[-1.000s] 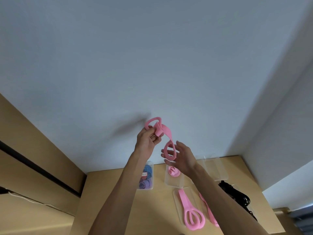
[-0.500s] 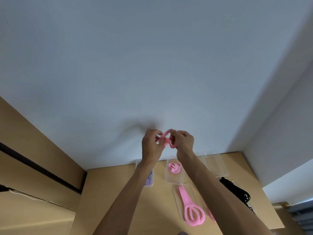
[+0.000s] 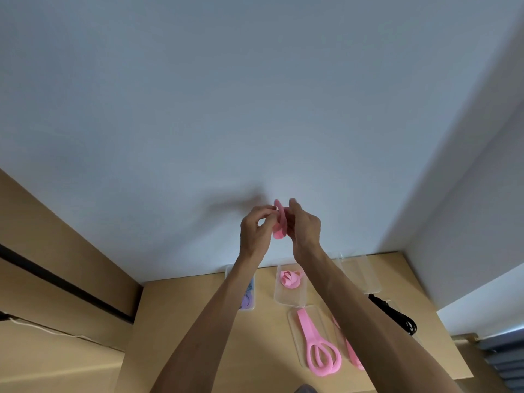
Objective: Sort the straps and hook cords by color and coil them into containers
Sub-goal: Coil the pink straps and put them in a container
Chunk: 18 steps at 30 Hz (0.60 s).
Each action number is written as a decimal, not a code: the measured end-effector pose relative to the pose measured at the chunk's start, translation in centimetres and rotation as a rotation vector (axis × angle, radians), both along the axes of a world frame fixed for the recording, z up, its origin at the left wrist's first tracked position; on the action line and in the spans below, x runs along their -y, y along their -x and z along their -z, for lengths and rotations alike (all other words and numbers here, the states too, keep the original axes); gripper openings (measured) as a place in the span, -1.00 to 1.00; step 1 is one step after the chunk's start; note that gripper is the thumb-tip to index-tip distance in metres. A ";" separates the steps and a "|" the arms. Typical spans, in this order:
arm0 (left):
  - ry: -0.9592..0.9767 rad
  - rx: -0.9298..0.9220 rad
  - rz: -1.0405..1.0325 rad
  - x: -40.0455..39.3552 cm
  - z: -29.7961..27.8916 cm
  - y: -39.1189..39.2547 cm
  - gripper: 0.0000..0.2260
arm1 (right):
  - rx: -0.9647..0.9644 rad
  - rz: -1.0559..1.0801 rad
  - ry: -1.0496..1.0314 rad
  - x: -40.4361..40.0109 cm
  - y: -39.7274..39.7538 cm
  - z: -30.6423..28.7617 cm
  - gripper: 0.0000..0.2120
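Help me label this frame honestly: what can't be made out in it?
Head view:
- Pink strap: mostly covered by left hand and right hand; coil count unclear.
- Left container: contents hidden by the left forearm.
- Black cords: partly behind the right forearm.
- Right clear container: contents indiscernible.

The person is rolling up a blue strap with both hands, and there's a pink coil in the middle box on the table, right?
Not quite: the strap is pink, not blue, as the head view shows. Both the left hand and right hand do hold it, and a pink coil does lie in the middle box on the table.
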<state>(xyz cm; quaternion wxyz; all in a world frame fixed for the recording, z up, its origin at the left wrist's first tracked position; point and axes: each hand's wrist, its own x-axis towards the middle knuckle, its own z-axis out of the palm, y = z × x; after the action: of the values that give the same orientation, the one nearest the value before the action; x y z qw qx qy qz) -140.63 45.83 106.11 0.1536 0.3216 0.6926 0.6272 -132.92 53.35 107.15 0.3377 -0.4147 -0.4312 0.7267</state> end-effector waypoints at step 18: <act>-0.065 0.732 0.051 -0.2 -1.2 3.1 -0.75 | 0.197 -0.207 -0.465 -0.1 2.6 -1.4 -0.74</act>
<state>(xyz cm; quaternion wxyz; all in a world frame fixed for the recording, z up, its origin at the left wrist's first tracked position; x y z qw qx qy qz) -143.72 46.04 107.29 0.3967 0.0978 0.5630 0.7184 -135.52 53.40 108.53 0.3043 -0.3486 -0.6573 0.5948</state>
